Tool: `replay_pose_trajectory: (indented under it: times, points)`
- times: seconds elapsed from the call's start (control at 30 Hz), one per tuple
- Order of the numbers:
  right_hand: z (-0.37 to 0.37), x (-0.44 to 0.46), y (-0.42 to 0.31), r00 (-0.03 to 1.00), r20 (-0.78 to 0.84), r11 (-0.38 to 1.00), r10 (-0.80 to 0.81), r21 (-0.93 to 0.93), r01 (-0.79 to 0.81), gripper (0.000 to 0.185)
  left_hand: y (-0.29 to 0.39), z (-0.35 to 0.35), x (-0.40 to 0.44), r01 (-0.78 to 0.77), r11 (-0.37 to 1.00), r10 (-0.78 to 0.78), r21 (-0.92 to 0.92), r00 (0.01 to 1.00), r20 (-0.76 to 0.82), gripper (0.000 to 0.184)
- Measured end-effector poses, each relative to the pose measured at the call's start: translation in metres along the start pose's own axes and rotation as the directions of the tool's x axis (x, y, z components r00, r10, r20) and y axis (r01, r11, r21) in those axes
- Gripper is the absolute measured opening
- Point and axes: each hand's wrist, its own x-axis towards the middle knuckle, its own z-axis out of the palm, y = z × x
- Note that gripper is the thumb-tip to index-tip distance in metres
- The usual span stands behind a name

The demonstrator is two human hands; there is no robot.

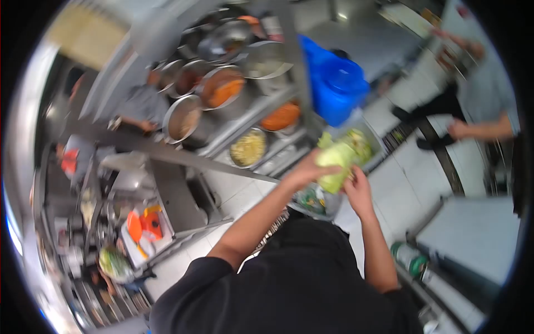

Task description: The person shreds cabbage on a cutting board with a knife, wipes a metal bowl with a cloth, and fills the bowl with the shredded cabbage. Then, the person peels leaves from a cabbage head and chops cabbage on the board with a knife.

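Note:
A pale green cabbage [335, 161] is held up in front of me, between my two hands. My left hand [307, 170] wraps round its left side, with the thumb stretched across the leaves. On the right, my right hand [359, 190] has its fingers closed at the cabbage's lower edge. Just beyond is a bin [375, 146] with more green leaves [357, 143] in it. Below the cabbage, a container with a plastic liner [311, 200] is partly hidden by my arms and body.
A metal rack at left holds pots [183, 118], a bowl of chopped yellowish food [248, 147] and orange food [281, 117]. A blue barrel [339, 83] stands behind the bin. One person [484, 94] is at right. A steel table [473, 234] flanks my right side.

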Motion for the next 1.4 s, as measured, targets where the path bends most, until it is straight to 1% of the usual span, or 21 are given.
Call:
replay_pose_trajectory:
  times: [0.03,0.07,0.1,0.13,0.17,0.33,0.37,0.47,0.5,0.57,0.67,0.73,0.77,0.8,0.83,0.97,1.07,1.2,1.27,1.3,1.4]
  points:
    - [0.002,-0.003,-0.005,0.999,-0.036,0.998,-0.011,-0.062,0.008,0.048,-0.026,-0.006,0.014,-0.013,0.999,0.014,-0.043,1.000,0.013,0.063]
    - [0.003,-0.006,-0.011,0.998,-0.064,0.992,-0.022,-0.125,0.013,0.048,-0.036,-0.014,0.023,-0.030,0.999,0.036,-0.042,0.990,0.140,0.069]
    - [0.004,-0.005,-0.016,0.998,-0.070,0.995,0.010,-0.098,-0.016,0.048,-0.030,-0.011,0.018,0.021,0.997,-0.010,-0.080,0.991,0.131,0.071]
    - [0.005,-0.007,-0.019,0.997,-0.064,0.997,0.037,-0.066,-0.041,0.048,-0.044,-0.008,0.019,0.074,0.995,-0.077,-0.072,0.996,-0.039,0.070]
    - [0.007,-0.009,-0.021,0.996,-0.069,0.996,0.052,-0.066,-0.056,0.047,-0.040,-0.009,0.019,0.092,0.986,-0.091,-0.136,0.996,0.013,0.078]
    - [0.002,0.005,-0.031,0.996,-0.074,0.997,0.048,-0.052,-0.052,0.038,-0.028,-0.002,0.026,0.085,0.991,-0.086,-0.105,0.996,-0.012,0.077]
    - [0.004,0.006,-0.035,0.993,-0.103,0.998,0.054,-0.030,-0.057,0.034,-0.023,0.002,0.026,0.078,0.993,-0.080,-0.085,0.997,-0.022,0.076]
    - [0.004,0.009,-0.040,0.990,-0.138,1.000,0.004,-0.020,-0.006,0.033,-0.027,0.003,0.037,0.033,0.998,-0.036,-0.052,0.998,-0.048,0.076]
    - [0.004,0.008,-0.042,0.990,-0.142,0.999,0.010,-0.030,-0.015,0.034,-0.029,0.005,0.039,0.006,0.994,-0.010,-0.105,0.999,-0.033,0.073]
    - [-0.001,0.014,-0.047,0.988,-0.157,0.998,0.014,-0.053,-0.022,0.035,-0.029,0.012,0.037,-0.025,0.989,0.012,-0.146,0.996,-0.089,0.071]
    - [-0.006,0.018,-0.051,0.989,-0.146,1.000,-0.012,-0.014,0.010,0.039,-0.033,0.015,0.037,-0.104,0.976,0.082,-0.189,0.989,-0.122,0.067]
    - [-0.010,0.019,-0.058,0.993,-0.118,0.995,0.000,-0.097,-0.011,0.045,-0.028,0.016,0.035,-0.148,0.968,0.124,-0.202,0.984,-0.125,0.066]
    - [-0.011,0.020,-0.062,0.996,-0.086,0.992,0.027,-0.117,-0.037,0.046,-0.026,0.014,0.037,-0.135,0.972,0.118,-0.192,0.988,-0.097,0.064]
    - [-0.012,0.019,-0.065,0.997,-0.051,0.989,0.056,-0.135,-0.062,0.048,-0.022,0.016,0.034,-0.112,0.974,0.091,-0.196,0.989,-0.113,0.063]
    - [-0.015,0.015,-0.070,0.997,-0.033,0.983,0.064,-0.170,-0.068,0.047,-0.026,0.012,0.036,-0.107,0.970,0.094,-0.220,0.993,-0.072,0.064]
    - [-0.016,0.014,-0.066,0.999,-0.045,0.988,-0.004,-0.154,-0.003,0.038,-0.015,0.007,0.038,-0.058,0.955,0.088,-0.289,0.992,0.089,0.070]
    - [-0.014,0.014,-0.069,0.997,-0.077,0.984,0.030,-0.173,-0.043,0.033,-0.022,-0.005,0.046,0.056,0.954,-0.009,-0.293,0.987,0.158,0.075]
    - [-0.011,0.017,-0.067,0.987,-0.154,0.972,-0.039,-0.234,0.002,0.029,-0.040,-0.008,0.054,0.086,0.918,-0.022,-0.388,0.986,0.165,0.074]
    - [-0.011,0.017,-0.074,0.985,-0.168,0.975,-0.035,-0.223,-0.003,0.029,-0.047,-0.006,0.056,0.070,0.881,0.005,-0.468,0.988,0.157,0.072]
    - [-0.012,0.021,-0.074,0.982,-0.175,0.968,-0.068,-0.249,0.023,0.030,-0.050,-0.005,0.057,0.060,0.860,0.017,-0.507,0.989,0.146,0.070]
    - [-0.017,0.030,-0.067,0.977,-0.175,0.958,-0.120,-0.280,0.068,0.031,-0.055,-0.001,0.061,0.076,0.813,-0.006,-0.577,0.992,0.123,0.066]
